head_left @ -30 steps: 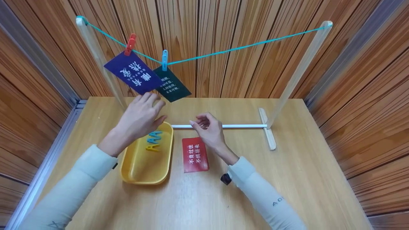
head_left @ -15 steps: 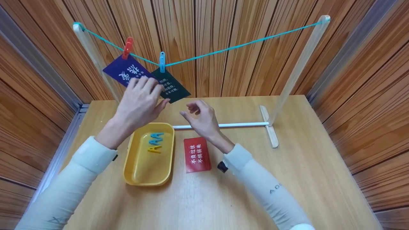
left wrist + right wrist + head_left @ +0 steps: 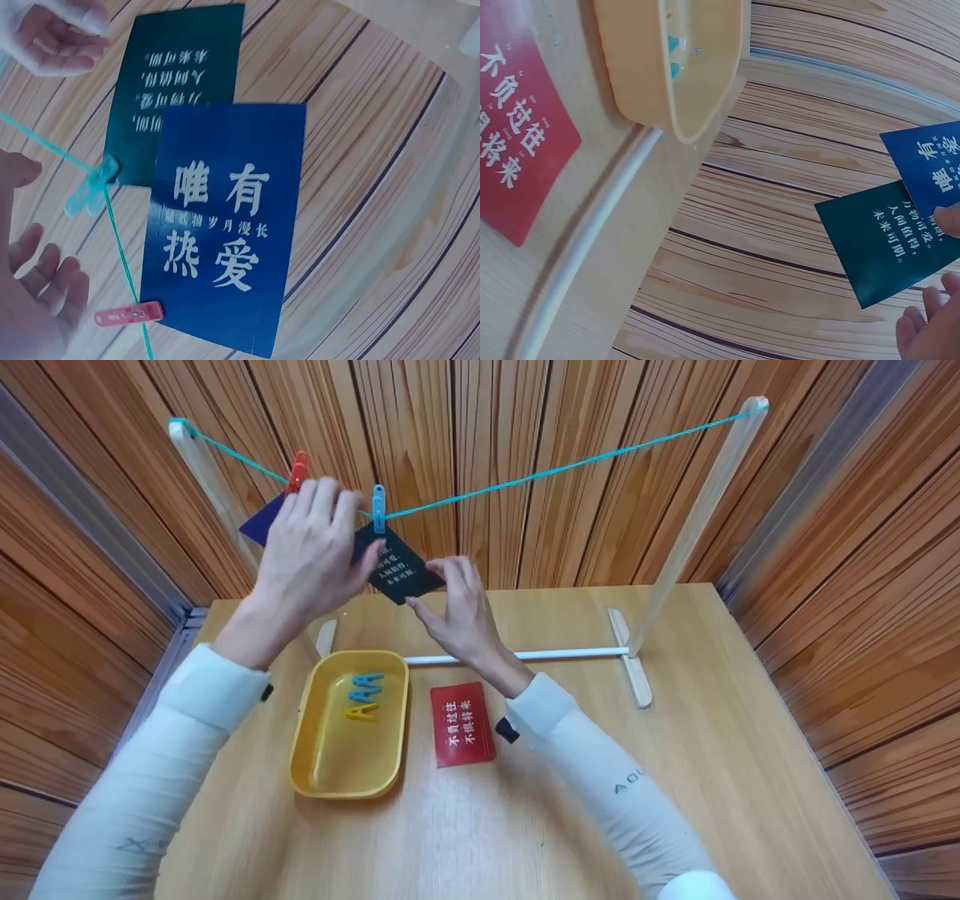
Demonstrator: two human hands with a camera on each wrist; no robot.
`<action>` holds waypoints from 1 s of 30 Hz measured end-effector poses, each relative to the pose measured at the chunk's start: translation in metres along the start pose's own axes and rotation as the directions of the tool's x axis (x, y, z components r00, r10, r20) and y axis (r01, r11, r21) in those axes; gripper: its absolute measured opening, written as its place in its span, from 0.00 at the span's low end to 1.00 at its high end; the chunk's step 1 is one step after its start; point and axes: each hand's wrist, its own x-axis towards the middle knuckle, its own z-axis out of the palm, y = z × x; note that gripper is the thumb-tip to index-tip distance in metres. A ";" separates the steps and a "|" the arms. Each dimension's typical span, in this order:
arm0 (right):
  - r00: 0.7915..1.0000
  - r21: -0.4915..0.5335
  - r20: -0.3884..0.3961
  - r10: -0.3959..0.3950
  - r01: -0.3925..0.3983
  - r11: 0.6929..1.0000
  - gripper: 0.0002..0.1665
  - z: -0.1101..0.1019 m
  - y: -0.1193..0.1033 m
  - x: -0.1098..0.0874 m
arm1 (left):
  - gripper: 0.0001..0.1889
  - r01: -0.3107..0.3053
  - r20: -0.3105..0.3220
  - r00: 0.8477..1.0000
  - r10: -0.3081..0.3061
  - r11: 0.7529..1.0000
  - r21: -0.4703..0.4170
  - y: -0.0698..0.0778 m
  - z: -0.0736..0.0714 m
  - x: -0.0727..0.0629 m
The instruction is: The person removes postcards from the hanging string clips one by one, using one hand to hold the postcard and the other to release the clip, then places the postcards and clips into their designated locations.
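A dark blue card (image 3: 225,154) with white characters hangs by a corner from a red clothespin (image 3: 298,471) on a turquoise string (image 3: 540,475). Beside it a dark green card (image 3: 409,574) hangs from a light blue clothespin (image 3: 379,510); the blue card partly overlaps it. My left hand (image 3: 307,547) is raised near the string between the clothespins, hiding most of the blue card in the head view. Its fingers look loosely bent and hold nothing. My right hand (image 3: 465,619) is at the green card's lower corner, thumb and fingers apart; no grip shows.
Wooden posts (image 3: 697,525) carry the string, joined low down by a white rod (image 3: 555,654). A yellow tray (image 3: 300,765) on the table holds blue and yellow clothespins (image 3: 364,712). Right of it lies a red card (image 3: 463,735). Wood-patterned walls stand behind and beside.
My left hand has risen from below the blue card to the string by the clothespins. My right hand has moved up and left to the green card. The cards still hang.
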 end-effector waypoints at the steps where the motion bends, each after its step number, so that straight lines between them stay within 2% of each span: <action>1: 1.000 0.005 0.000 0.006 -0.006 1.000 0.33 0.000 0.000 0.003 | 0.27 0.008 0.015 1.000 -0.008 1.000 -0.025 -0.002 -0.001 0.005; 4: 0.999 0.027 0.005 0.033 -0.033 0.999 0.34 -0.001 0.000 0.011 | 0.32 0.040 0.092 0.995 -0.030 0.994 -0.103 -0.005 -0.002 0.017; 7: 0.997 0.050 0.028 0.077 -0.078 0.996 0.34 0.002 0.002 0.017 | 0.35 0.081 0.204 0.978 -0.046 0.983 -0.163 -0.008 -0.003 0.024; 12: 0.988 0.121 0.076 0.138 -0.146 0.982 0.36 0.010 0.005 0.024 | 0.41 0.176 0.378 0.922 -0.085 0.961 -0.212 -0.012 -0.007 0.037; 16: 0.986 0.166 0.085 0.144 -0.157 0.974 0.35 0.012 0.007 0.030 | 0.43 0.255 0.459 0.880 -0.125 0.938 -0.234 -0.017 -0.009 0.048; 18: 0.986 0.174 0.090 0.143 -0.157 0.972 0.33 0.012 0.008 0.032 | 0.43 0.272 0.482 0.866 -0.130 0.933 -0.237 -0.020 -0.010 0.052; 22: 0.985 0.173 0.100 0.139 -0.155 0.973 0.33 0.012 0.009 0.035 | 0.39 0.261 0.489 0.865 -0.110 0.932 -0.252 -0.024 -0.009 0.055; 30: 0.989 0.185 0.088 0.115 -0.130 0.974 0.28 0.012 0.006 0.040 | 0.34 0.248 0.470 0.877 -0.093 0.928 -0.279 -0.023 -0.005 0.055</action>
